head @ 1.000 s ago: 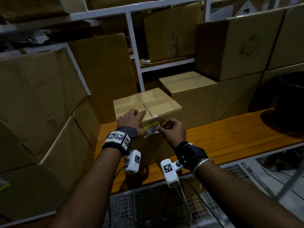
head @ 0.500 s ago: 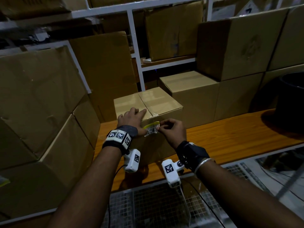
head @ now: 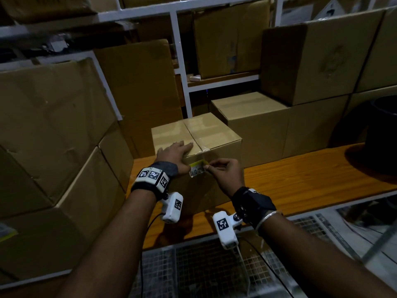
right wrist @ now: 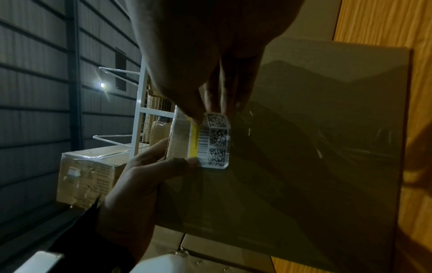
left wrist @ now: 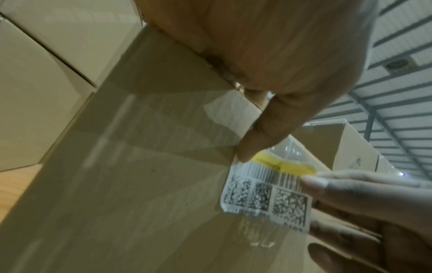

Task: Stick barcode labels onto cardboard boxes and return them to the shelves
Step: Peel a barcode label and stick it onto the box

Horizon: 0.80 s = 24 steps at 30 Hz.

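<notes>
A small taped cardboard box (head: 212, 136) stands on the wooden shelf board (head: 300, 179). My left hand (head: 174, 153) lies flat on the box top, and its thumb (left wrist: 261, 133) presses the left end of the barcode label (head: 198, 167). The label (left wrist: 266, 194) is white with a yellow strip and lies against the box's front face just under the top edge. My right hand (head: 223, 171) pinches the label's right end between thumb and fingers. In the right wrist view the label (right wrist: 214, 140) sits between both hands against the box face (right wrist: 315, 147).
Big cardboard boxes (head: 53, 136) are stacked close on the left. More boxes (head: 253, 125) stand behind and to the right, one large box (head: 311, 54) on top. A dark round bin (head: 384, 125) sits far right. Wire mesh (head: 204, 272) lies below the shelf edge.
The label now lies more level along the box's top front edge. Both hands stay almost where they were.
</notes>
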Each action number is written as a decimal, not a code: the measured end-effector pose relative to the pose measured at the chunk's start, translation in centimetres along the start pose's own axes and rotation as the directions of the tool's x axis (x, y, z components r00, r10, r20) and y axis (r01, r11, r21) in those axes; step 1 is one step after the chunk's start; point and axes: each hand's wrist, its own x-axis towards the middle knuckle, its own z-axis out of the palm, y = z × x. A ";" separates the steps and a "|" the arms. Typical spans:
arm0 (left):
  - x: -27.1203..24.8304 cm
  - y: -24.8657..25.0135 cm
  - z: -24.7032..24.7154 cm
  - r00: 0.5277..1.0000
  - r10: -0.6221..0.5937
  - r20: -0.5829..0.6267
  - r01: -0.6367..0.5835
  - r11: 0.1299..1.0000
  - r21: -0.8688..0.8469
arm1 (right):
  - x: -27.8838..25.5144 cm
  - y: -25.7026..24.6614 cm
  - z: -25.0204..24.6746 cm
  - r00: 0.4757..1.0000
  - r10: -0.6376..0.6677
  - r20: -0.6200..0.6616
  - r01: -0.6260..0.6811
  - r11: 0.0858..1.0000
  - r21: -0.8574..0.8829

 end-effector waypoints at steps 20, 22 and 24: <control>0.4 -0.2 -0.1 1.000 0.022 0.016 -0.021 1.000 -0.023 | -0.5 -0.2 0.4 1.000 -0.026 -0.010 0.027 0.999 0.046; 0.3 -0.2 -0.1 1.000 0.023 0.018 -0.023 0.999 -0.024 | -0.5 -0.3 0.4 1.000 -0.002 -0.028 0.004 0.997 0.072; 0.2 -0.1 -0.2 0.999 0.030 0.014 -0.030 0.999 -0.034 | -0.6 -0.5 0.2 1.000 0.027 -0.016 -0.025 0.992 0.122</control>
